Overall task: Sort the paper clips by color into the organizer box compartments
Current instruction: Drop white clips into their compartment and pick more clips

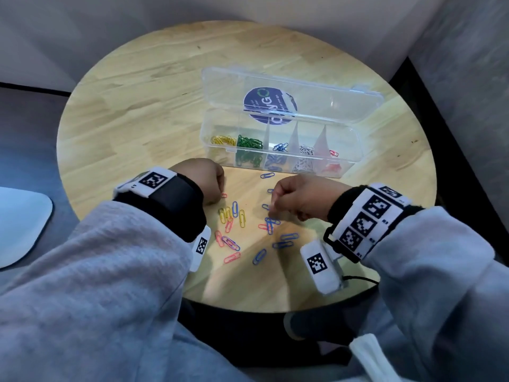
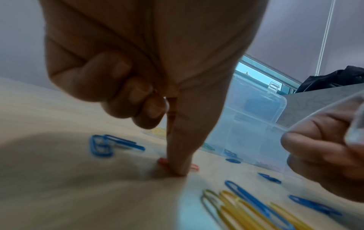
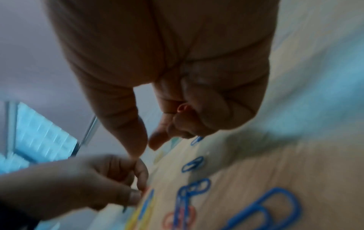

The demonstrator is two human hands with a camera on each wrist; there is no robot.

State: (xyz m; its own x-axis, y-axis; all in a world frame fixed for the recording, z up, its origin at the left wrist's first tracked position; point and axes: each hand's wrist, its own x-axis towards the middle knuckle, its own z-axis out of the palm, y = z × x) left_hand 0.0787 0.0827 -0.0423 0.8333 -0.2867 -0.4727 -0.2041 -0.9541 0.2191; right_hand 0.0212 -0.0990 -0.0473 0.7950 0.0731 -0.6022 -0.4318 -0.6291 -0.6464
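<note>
The left hand (image 1: 205, 179) pinches a red clip (image 2: 162, 161) flat on the table (image 1: 132, 114), its other fingers curled. The right hand (image 1: 300, 201) holds a second red clip (image 3: 182, 107) tucked in its curled fingers. Loose clips (image 1: 242, 218) lie between them: blue, red and yellow. The open box (image 1: 355, 151) just behind has five colors in it, so likely over half is done. The near table edge is close. Bare wood lies to the left.

The organizer box (image 1: 349, 161) sits on the round table (image 1: 137, 106), toward its far right, with its lid (image 1: 330, 100) opened back behind it and paper clips (image 1: 249, 143) in its compartments. Loose paper clips (image 1: 235, 209) lie scattered on the table just in front of the box, the left hand (image 1: 203, 179) at their left edge and the right hand (image 1: 300, 197) at their right.
</note>
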